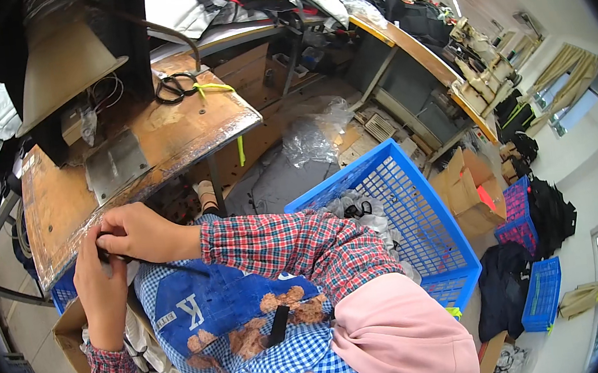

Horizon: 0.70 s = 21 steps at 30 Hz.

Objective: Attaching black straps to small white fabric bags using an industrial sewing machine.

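Note:
My left hand (100,291) and my right hand (140,234) meet at the front edge of a worn wooden worktable (163,139). Together they pinch a small black piece (106,254), partly hidden by my fingers. A thin black strap or thread seems to run from it toward my lap. Both sleeves are red plaid. Across my lap lies a blue checked apron (240,324) with a black strap (279,325) resting on it.
Black scissors (173,87) with a yellow tie lie on the table, beside a grey metal plate (116,165). A blue plastic basket (404,212) with wrapped items stands at my right. A cardboard box (75,341) sits below left. More tables, bags and blue crates fill the room behind.

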Tool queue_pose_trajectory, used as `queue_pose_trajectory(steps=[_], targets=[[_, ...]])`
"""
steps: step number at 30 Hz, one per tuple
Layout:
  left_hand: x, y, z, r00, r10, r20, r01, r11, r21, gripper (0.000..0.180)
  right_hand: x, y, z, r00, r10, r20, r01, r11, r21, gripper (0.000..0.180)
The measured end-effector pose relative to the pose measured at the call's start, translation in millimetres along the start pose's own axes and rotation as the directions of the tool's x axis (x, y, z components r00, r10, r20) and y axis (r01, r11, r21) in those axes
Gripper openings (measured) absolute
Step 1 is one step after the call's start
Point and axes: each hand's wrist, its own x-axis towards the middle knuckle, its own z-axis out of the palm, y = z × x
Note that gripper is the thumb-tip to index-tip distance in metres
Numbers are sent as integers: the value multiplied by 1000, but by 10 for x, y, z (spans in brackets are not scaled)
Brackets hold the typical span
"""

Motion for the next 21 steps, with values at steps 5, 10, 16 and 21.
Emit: queue_pose_trajectory(steps=[5,10,16,21], targets=[[72,-108,-177,983,37,181,-16,993,-115,31,36,-66,-235,984,79,157,-66,994,-88,22],[160,-137,-391,959,158,235,-113,974,-197,25,127,-30,-284,916,228,331,-314,919,238,17],[276,-362,-238,928,95,360,62,914,-401,26,229,28,-344,885,326,332,-407,888,215,21],[484,-311,-210,959,39,281,58,943,-328,28,300,82,-384,917,365,159,-395,883,252,19]])
